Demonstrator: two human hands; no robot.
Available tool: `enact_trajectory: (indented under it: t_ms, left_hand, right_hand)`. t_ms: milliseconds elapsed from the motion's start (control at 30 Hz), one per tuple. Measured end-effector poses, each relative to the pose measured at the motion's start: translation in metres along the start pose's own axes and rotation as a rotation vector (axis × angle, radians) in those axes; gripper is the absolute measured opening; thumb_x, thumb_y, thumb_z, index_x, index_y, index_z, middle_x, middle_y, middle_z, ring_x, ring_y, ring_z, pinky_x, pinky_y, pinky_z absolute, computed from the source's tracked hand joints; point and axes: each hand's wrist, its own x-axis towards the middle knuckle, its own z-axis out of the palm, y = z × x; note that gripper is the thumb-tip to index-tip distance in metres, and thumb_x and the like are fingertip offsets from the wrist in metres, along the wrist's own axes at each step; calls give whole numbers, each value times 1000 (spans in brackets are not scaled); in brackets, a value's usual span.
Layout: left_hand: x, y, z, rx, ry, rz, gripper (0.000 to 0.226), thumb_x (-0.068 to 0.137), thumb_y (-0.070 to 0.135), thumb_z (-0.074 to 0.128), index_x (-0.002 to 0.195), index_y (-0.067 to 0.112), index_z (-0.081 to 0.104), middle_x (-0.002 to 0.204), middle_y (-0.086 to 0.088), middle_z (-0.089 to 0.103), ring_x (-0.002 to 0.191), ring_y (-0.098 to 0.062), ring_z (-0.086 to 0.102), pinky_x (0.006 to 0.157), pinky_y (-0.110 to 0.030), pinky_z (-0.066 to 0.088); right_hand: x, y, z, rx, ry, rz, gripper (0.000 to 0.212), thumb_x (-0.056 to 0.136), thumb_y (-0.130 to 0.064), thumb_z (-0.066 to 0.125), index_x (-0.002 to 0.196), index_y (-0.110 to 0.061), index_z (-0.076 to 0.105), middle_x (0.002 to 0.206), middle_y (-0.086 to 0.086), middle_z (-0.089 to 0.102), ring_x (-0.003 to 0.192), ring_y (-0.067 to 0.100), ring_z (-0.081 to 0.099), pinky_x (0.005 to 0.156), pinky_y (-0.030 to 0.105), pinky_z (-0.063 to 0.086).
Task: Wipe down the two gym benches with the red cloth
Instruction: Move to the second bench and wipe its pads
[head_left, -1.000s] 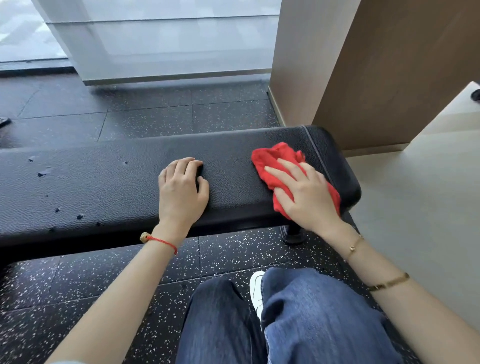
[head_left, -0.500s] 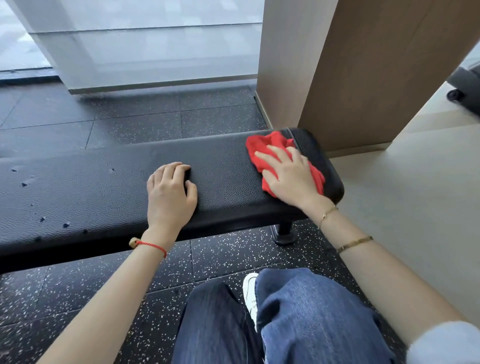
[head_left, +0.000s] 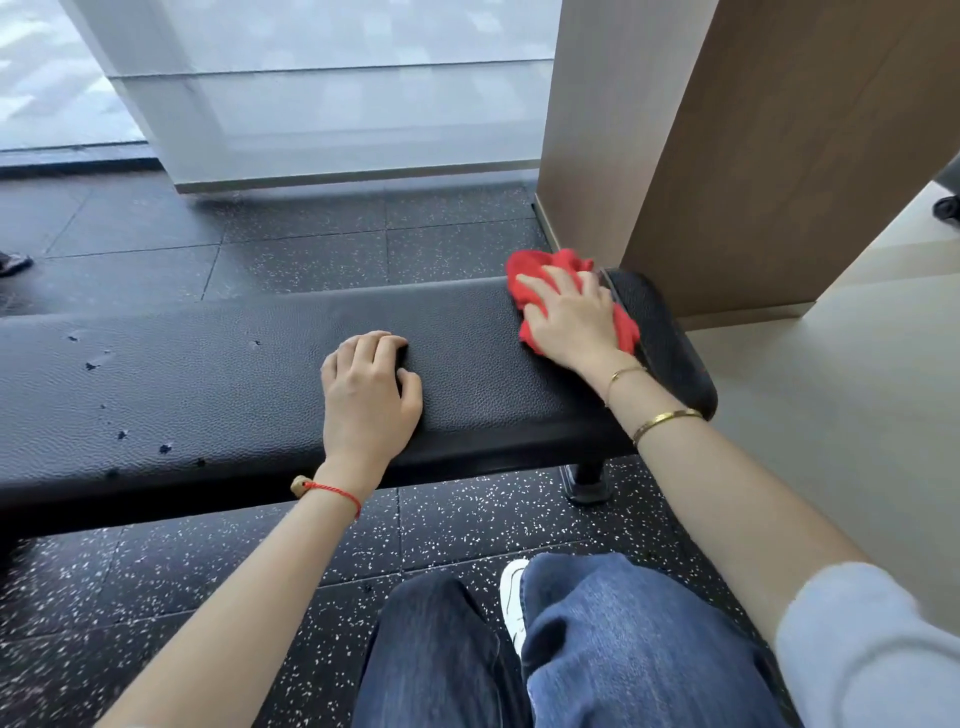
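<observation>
Gym bench (head_left: 234, 374) end: right hand (head_left: 571, 322) presses red cloth (head_left: 566, 260) with spread fingers, wiping; left hand (head_left: 369, 395) rests loosely curled, empty. Next stroke needs even pressure.

Bright daylight from the window (head_left: 332, 93); sharp centre, edges bowed.
</observation>
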Motion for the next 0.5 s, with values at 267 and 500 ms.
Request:
enact_trajectory:
  t_ms: [267, 500]
  left_hand:
    - [-2, -3, 0, -36, 3, -1, 33, 88, 14, 56, 121, 10, 64, 128, -6, 62, 125, -28, 51, 111, -43, 34]
    - [-8, -8, -18, -88, -27, 6, 22, 93, 18, 57, 111, 12, 68, 118, -4, 67, 119, -25, 56, 103, -40, 41]
  right_hand:
    - [-82, -12, 4, 63, 12, -385, 47, 91, -42, 43, 137, -45, 48, 148, -13, 43, 128, 27, 38, 107, 40, 27]
    - [-35, -15, 4, 22, 48, -70, 44, 96, -39, 42, 139, -42, 46, 152, -8, 37, 132, 32, 33, 110, 42, 24]
